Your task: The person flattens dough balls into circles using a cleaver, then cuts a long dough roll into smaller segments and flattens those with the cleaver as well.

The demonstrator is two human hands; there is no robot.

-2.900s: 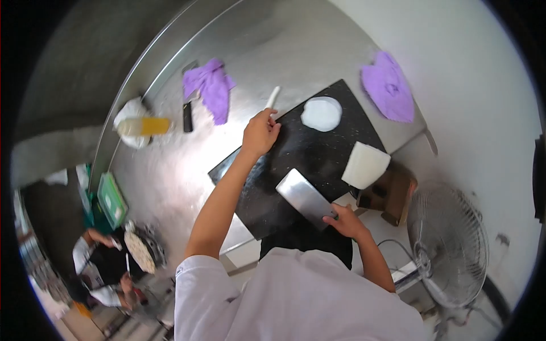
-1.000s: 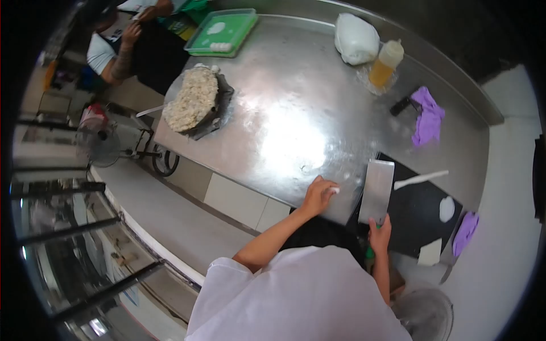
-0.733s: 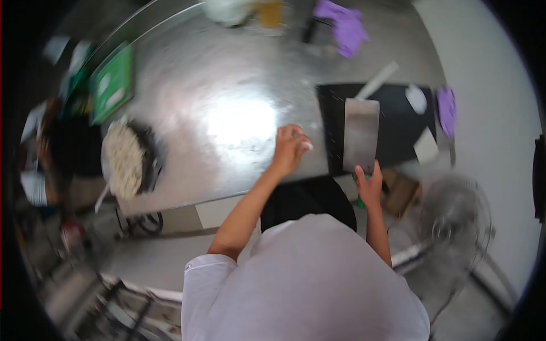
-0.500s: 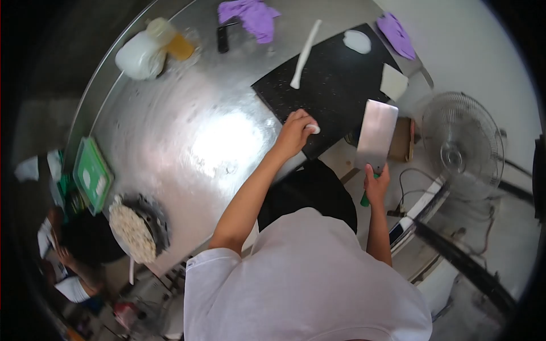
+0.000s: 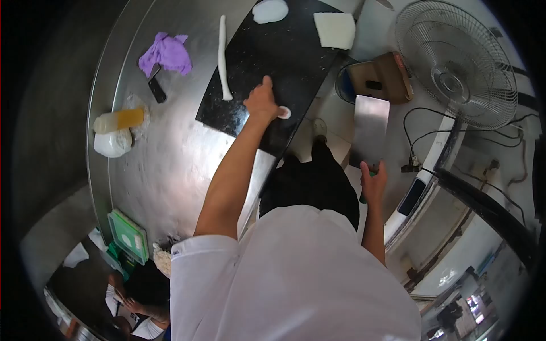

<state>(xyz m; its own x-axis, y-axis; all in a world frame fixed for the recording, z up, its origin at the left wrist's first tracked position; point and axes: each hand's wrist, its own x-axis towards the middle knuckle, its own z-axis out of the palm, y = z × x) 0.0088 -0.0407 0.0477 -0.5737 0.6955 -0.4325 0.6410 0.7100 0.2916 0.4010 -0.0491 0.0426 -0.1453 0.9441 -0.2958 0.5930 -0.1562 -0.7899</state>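
My left hand (image 5: 262,102) is over the black board (image 5: 284,62) with its fingers apart. A small white dough piece (image 5: 285,112) lies on the board beside its thumb. My right hand (image 5: 372,181) is wrapped round the green handle of a wide cleaver (image 5: 370,129), blade pointing away from me, off the board's right side. A long white dough strip (image 5: 223,59) lies along the board's left edge. At the board's far end are a round white piece (image 5: 270,11) and a square white sheet (image 5: 334,30).
A purple cloth (image 5: 166,53), a black-handled tool (image 5: 156,85) and a bottle of yellow liquid (image 5: 119,120) are on the metal table (image 5: 159,187). A green-edged container (image 5: 128,236) is at lower left, near another person (image 5: 133,307). A fan (image 5: 449,79) stands right.
The view has turned and shifted, so the table items appear lower and further left. My left hand has let go of the small dough piece and its fingers have spread. The cleaver remains in my right hand.
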